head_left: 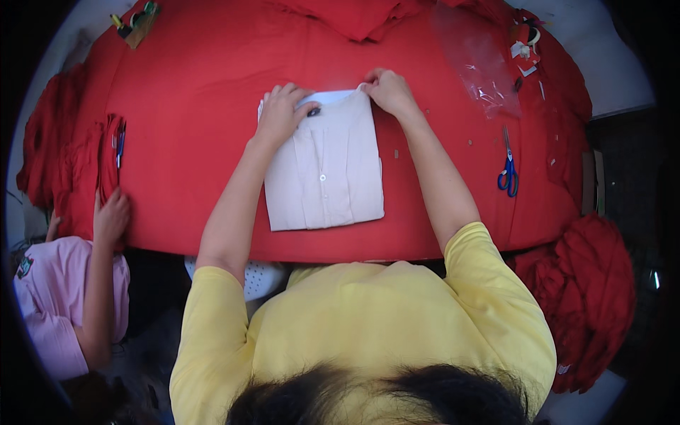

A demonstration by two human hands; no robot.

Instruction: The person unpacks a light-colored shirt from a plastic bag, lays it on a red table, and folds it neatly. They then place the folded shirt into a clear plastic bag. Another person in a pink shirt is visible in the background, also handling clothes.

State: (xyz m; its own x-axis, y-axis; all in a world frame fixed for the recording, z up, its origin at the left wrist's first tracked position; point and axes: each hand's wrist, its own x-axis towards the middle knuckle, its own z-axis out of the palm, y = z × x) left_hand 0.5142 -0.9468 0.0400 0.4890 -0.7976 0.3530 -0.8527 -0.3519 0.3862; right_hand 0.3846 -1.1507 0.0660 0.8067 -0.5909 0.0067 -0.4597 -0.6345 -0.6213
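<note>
A cream shirt (324, 170), folded into a neat rectangle, lies front up on the red tablecloth before me. Small buttons run down its placket, and a dark label sits inside the neck, where a pale bluish-white layer shows. Over its upper left shoulder rests my left hand (280, 115), fingers and thumb apart, touching the cloth beside the collar. At the upper right corner, my right hand (389, 92) pinches the edge of the shirt between thumb and fingers.
Blue-handled scissors (508, 177) and a clear plastic bag (485, 81) lie to the right. At the left, a co-worker's hand (111, 216) touches red cloth near another pair of scissors (120, 145). A heap of red fabric (581, 297) hangs at the lower right.
</note>
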